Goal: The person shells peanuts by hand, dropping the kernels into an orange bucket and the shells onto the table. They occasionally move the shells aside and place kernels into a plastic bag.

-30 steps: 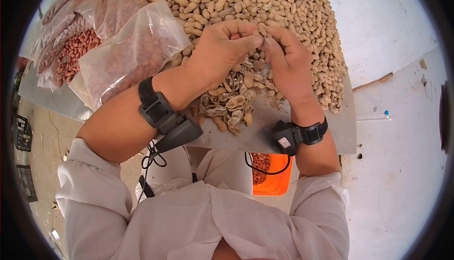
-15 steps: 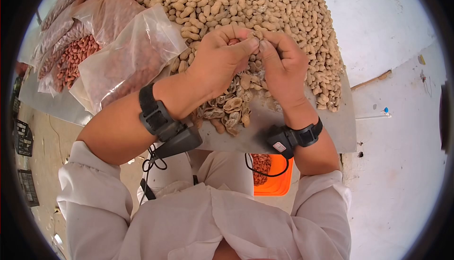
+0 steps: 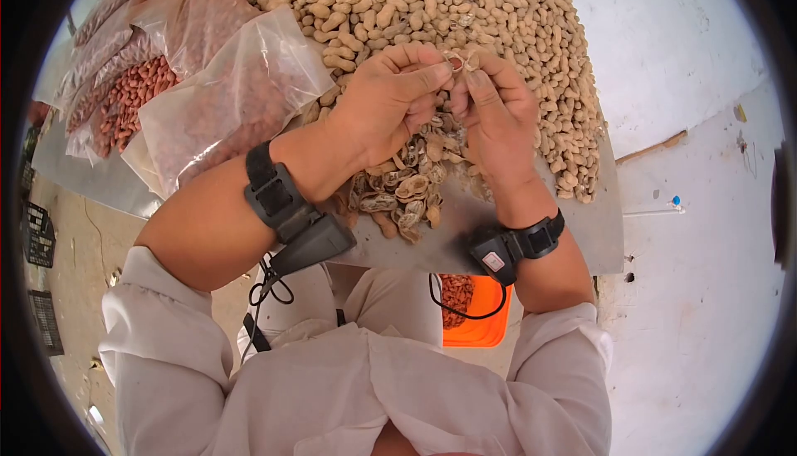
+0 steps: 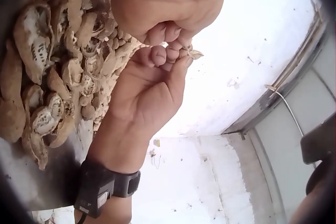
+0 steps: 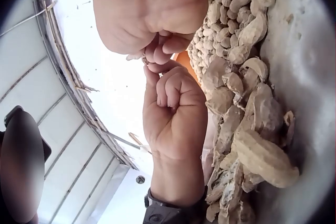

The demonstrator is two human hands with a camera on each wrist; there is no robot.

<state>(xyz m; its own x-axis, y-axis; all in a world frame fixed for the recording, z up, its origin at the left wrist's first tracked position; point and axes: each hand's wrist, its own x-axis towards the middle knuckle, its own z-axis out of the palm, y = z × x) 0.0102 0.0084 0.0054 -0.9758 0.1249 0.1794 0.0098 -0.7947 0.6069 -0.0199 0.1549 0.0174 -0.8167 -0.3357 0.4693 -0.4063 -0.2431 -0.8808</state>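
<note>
As both hands meet above the middle of the desk point(image 3: 594, 236), well in from its near edge, a cracked peanut point(image 3: 456, 63) sits between their fingertips. The left hand point(image 3: 390, 95) pinches one side of it with thumb and forefinger, its other fingers curled under; that grip is closed down to the thickness of the shell. The right hand point(image 3: 498, 116) pinches the opposite side just as narrowly, and the two sets of fingertips nearly touch. A reddish kernel shows between the parted pieces of shell, and in the left wrist view a pale scrap of shell juts out past the fingertips.

Below the hands, toward the near edge of the desk, lies a pile of broken shells point(image 3: 411, 186), many with their hollow insides turned up. Beyond the hands, a broad heap of whole peanuts point(image 3: 465, 0) covers the far part of the desk and runs along toward its right edge. On the left side lie a clear plastic bag point(image 3: 237, 99) with reddish contents and, nearer the left edge, loose red kernels point(image 3: 133, 95) among more bags. An orange basin point(image 3: 490, 315) with reddish contents stands below the near edge, beside the person's right leg.
</note>
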